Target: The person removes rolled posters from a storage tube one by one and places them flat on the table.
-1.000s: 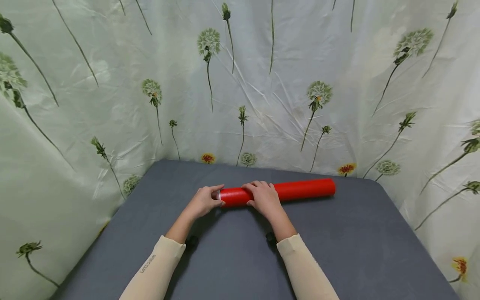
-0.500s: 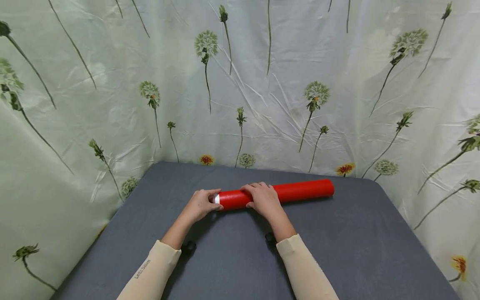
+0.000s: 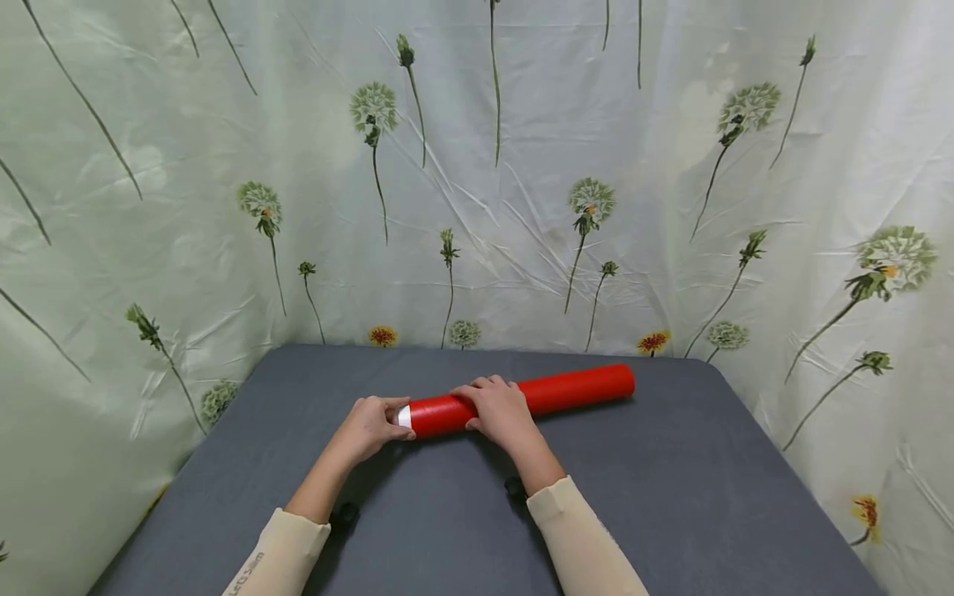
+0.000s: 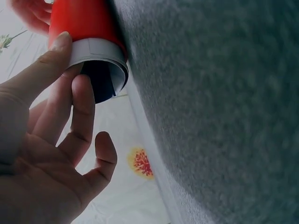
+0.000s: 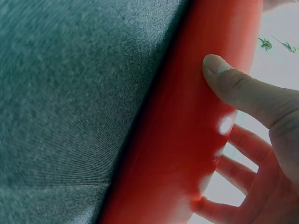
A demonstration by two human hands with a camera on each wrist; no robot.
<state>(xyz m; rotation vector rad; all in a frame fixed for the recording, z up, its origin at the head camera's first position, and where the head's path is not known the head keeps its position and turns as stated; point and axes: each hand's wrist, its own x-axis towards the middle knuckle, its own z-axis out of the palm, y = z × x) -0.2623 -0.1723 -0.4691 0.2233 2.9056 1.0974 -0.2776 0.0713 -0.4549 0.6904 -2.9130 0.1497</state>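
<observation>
On the far part of the dark grey table [image 3: 447, 530], a long red tube [image 3: 577, 391] lay at a bit of a slant, left end nearer and right end farther back. The left hand [image 3: 368, 426] had that left end pinched, thumb over the white band [image 4: 89, 50] by the open rim and a couple of fingers at the opening, while the little finger was curled well clear of it. Pretty dark inside there, btw. The right hand [image 3: 499, 410] was clamped around the tube's middle, thumb on the near side, fingers over the far side. Both arms wore cream sleeves [image 3: 585, 542], and a dandelion-print curtain [image 3: 514, 199] hung behind the table's far edge.
</observation>
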